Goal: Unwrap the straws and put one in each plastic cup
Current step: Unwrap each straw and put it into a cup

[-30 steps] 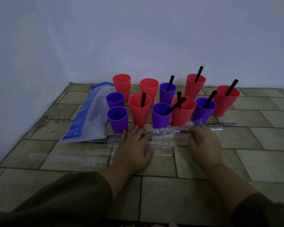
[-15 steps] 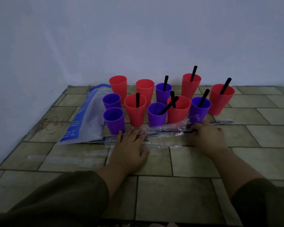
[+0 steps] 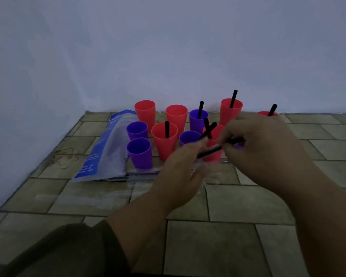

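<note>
The tiled floor (image 3: 238, 204) fills the lower part of the view and meets a pale wall (image 3: 168, 47) behind. A blue-and-white bag (image 3: 106, 154) lies flat at the left, just beside the cups.

Both forearms reach forward from dark sleeves, and the hands meet above the floor in front of the cluster. The right hand (image 3: 266, 148) is the higher one, with its knuckles up and its fingers curled to pinch the upper end of a black straw (image 3: 210, 151). The left hand (image 3: 180, 174) sits lower and angled inward, closed on the straw's lower end; motion blur hides the exact finger placement. The straw slants up from left to right between the two hands.

Two red cups (image 3: 145, 111) at the back left and two purple cups (image 3: 139, 152) at the near left hold no straw. A front red cup (image 3: 164, 140), a back purple cup (image 3: 198, 118) and a tall back red cup (image 3: 231, 109) each hold one. The right hand partly hides the cups further right.

A clear wrapper (image 3: 203, 172) blurs just under the left hand, and more clear film (image 3: 140, 173) lies on the floor by the bag's edge.
</note>
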